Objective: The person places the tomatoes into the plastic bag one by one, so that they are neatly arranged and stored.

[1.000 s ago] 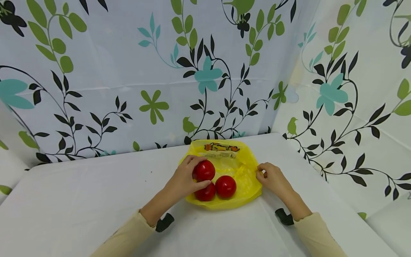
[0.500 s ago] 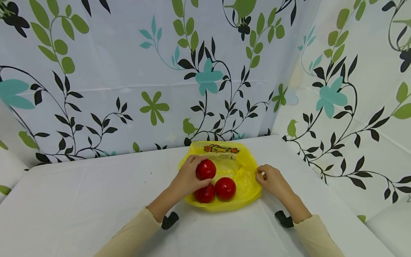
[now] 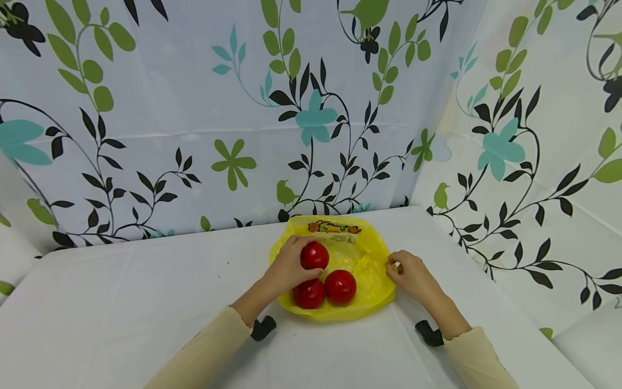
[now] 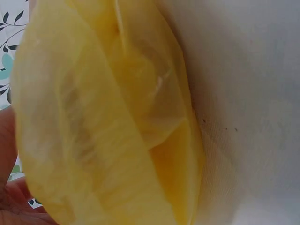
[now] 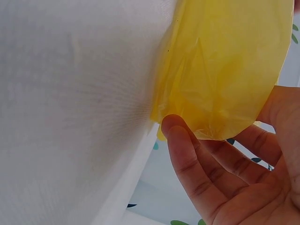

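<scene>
In the head view, a thin yellow plastic bag (image 3: 371,294) lies spread on the white table with its mouth open. My left hand (image 3: 288,269) reaches into its left side and grips a glossy round red fruit (image 3: 316,255) between thumb and fingers. Two more such fruits sit lower in the bag, a left one (image 3: 309,295) just under my left thumb and a right one (image 3: 340,287) beside it. My right hand (image 3: 409,271) pinches the bag's right edge. The right wrist view shows that hand's curled fingers (image 5: 185,150) at the yellow film. Film covers most of the left wrist view.
The white-covered table (image 3: 146,302) extends around the bag. Behind it and to the right hang curtains (image 3: 160,135) with green, black and turquoise leaf prints. Black wrist mounts (image 3: 430,333) stick out beneath both forearms.
My left hand has shifted a little to the right, taking the gripped red fruit with it across the bag. My right hand keeps its place at the bag's edge.
</scene>
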Demonstrator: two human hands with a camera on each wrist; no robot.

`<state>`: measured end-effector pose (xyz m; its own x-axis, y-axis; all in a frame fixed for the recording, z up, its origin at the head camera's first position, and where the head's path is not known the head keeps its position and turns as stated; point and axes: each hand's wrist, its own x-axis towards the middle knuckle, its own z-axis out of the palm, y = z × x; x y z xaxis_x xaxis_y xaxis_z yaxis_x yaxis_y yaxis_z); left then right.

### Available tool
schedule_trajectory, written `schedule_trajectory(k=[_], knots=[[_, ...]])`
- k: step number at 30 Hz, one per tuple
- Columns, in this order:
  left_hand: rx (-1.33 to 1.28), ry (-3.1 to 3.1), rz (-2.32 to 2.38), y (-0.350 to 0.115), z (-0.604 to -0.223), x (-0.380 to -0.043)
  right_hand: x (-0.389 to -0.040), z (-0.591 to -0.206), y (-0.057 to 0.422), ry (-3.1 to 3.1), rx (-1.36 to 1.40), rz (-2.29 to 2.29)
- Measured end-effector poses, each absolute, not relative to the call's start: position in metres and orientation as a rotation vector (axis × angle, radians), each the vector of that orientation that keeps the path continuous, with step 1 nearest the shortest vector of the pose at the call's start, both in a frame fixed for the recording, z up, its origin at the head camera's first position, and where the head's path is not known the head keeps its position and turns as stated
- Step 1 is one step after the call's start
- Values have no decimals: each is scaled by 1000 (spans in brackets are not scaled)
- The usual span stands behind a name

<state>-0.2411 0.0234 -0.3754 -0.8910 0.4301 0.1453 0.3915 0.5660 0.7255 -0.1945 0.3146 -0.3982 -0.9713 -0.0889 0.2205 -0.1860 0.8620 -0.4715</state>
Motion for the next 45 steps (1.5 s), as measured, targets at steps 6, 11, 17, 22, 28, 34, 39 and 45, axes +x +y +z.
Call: schedule_trajectory(k=[6,11,17,22,28,34,39,45], knots=[[690,2719,1229,24,-379,-247,-193,-397,314,-2848,207,760],[671,2714,1215,25,-380,-249,-193,-397,313,-2843,213,764],[650,2713,1200,27,-382,-252,-193,-397,314,-2829,224,768],[601,2709,1194,29,-386,-256,-194,-399,314,-2825,235,755],[564,2695,1191,30,-388,-258,-194,-399,314,-2836,224,774],[544,2679,1202,30,-389,-259,-193,-399,314,-2824,252,757],[543,2653,1184,28,-392,-260,-192,-399,313,-2826,249,748],[578,2639,1156,24,-391,-259,-192,-398,312,-2849,236,754]])
